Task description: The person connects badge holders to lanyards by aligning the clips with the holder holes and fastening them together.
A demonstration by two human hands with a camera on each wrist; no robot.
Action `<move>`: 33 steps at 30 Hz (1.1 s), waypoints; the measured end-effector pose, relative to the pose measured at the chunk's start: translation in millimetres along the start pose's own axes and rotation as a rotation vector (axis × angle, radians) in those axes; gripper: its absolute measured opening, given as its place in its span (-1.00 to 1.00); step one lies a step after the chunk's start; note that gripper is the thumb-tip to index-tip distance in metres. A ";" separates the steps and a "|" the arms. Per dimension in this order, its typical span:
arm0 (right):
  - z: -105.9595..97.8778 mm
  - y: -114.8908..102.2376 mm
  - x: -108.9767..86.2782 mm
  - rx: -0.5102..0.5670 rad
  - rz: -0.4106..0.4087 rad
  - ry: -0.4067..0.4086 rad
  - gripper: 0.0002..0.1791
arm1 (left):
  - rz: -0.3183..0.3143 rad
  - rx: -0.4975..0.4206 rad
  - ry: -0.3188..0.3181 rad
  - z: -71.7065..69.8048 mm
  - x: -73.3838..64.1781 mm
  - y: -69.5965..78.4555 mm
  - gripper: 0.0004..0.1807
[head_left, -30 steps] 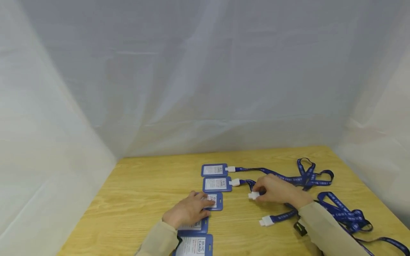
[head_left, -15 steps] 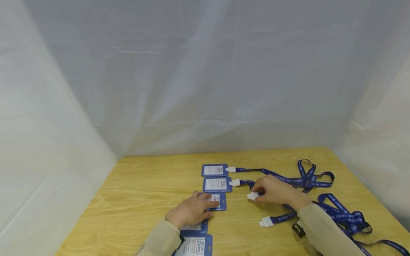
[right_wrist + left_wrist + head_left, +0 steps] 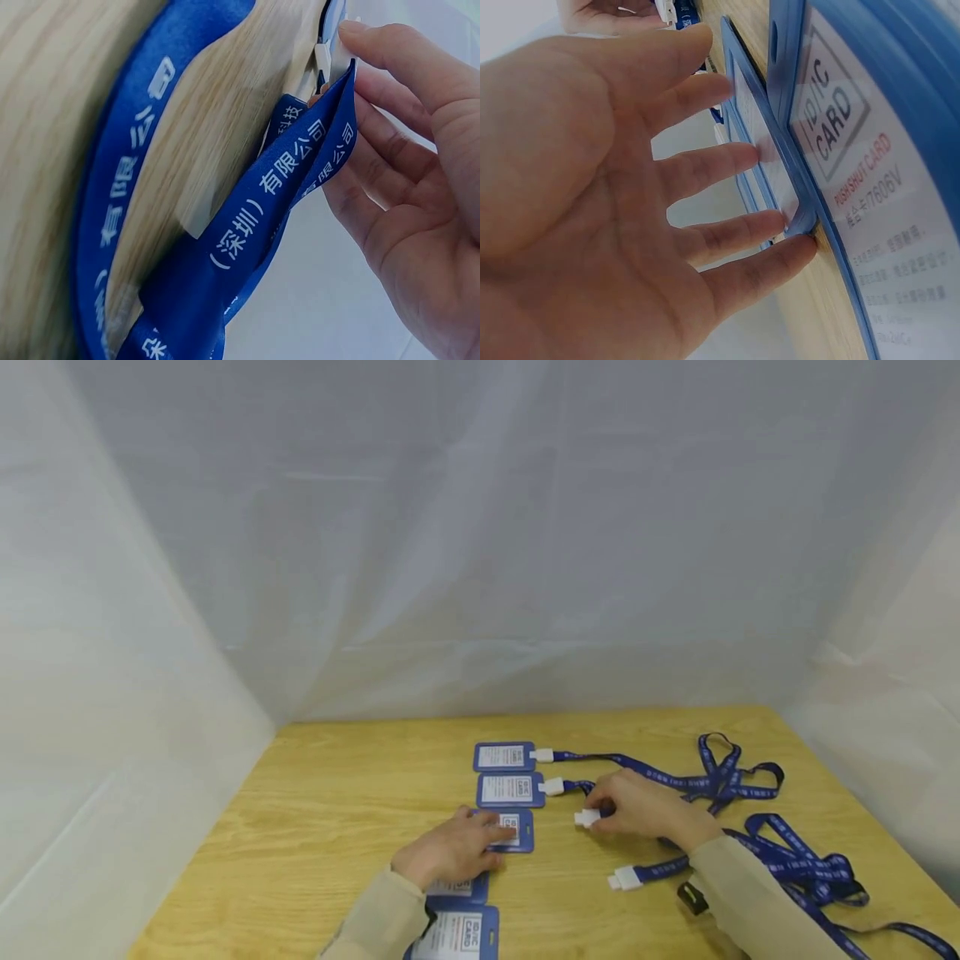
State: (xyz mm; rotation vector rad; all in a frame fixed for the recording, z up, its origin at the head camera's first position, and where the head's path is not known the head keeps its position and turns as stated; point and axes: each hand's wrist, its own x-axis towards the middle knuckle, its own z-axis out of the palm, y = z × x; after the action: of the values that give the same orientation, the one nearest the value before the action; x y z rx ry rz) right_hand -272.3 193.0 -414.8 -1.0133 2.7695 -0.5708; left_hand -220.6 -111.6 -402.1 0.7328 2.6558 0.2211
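My left hand (image 3: 448, 850) rests its extended fingertips on a blue ID card holder (image 3: 527, 835), third from the back in a column. In the left wrist view those fingers (image 3: 712, 169) are straight and spread against the holder. A nearer card holder (image 3: 832, 120) lies beside them, partly under the hand in the head view. My right hand (image 3: 645, 810) pinches a white clip (image 3: 587, 817) at the end of a blue lanyard (image 3: 270, 187), right of the third holder and apart from it. In the right wrist view, the fingers hide most of the clip.
At the back, two card holders (image 3: 504, 756) are joined to lanyards by white clips (image 3: 552, 787). Another lanyard's clip (image 3: 625, 878) lies nearer. Tangled blue straps (image 3: 813, 868) cover the right of the wooden table (image 3: 337, 793). One card holder (image 3: 457, 935) is at the front edge of view.
The third card holder has slid right under my left hand, which moved with it. My right hand has shifted slightly left with the white clip, narrowing the gap between them.
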 end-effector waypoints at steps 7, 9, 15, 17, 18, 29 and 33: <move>-1.8 -2.0 2.2 -0.013 0.013 -0.007 -0.71 | 0.009 0.010 0.005 -1.6 2.2 1.4 -0.51; -2.1 -2.9 3.1 -0.023 0.010 -0.004 -0.70 | 0.015 0.010 0.004 -2.5 2.5 2.2 -0.51; -1.5 -4.9 6.0 -0.020 0.007 -0.010 -0.70 | 0.012 0.016 0.003 -3.8 3.5 4.4 -0.50; -1.1 -4.9 6.5 -0.013 -0.001 -0.010 -0.70 | 0.007 0.020 0.001 -3.3 3.6 5.0 -0.50; -0.8 -4.7 6.6 -0.009 -0.005 -0.010 -0.70 | 0.005 0.021 0.001 -3.1 3.5 5.1 -0.50; 5.1 -4.8 14.1 -0.013 -0.030 -0.011 -0.74 | 0.004 -0.028 -0.006 -2.2 -0.4 -1.2 -0.48; 3.3 -3.1 11.5 -0.023 -0.008 -0.012 -0.75 | 0.034 -0.027 -0.010 -2.9 3.3 1.2 -0.48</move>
State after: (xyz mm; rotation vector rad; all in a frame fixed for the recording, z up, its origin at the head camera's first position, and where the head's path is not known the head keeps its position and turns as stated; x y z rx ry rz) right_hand -278.4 182.4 -416.6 -1.0294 2.7693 -0.5326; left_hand -223.8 -109.0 -400.1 0.7684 2.6276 0.2607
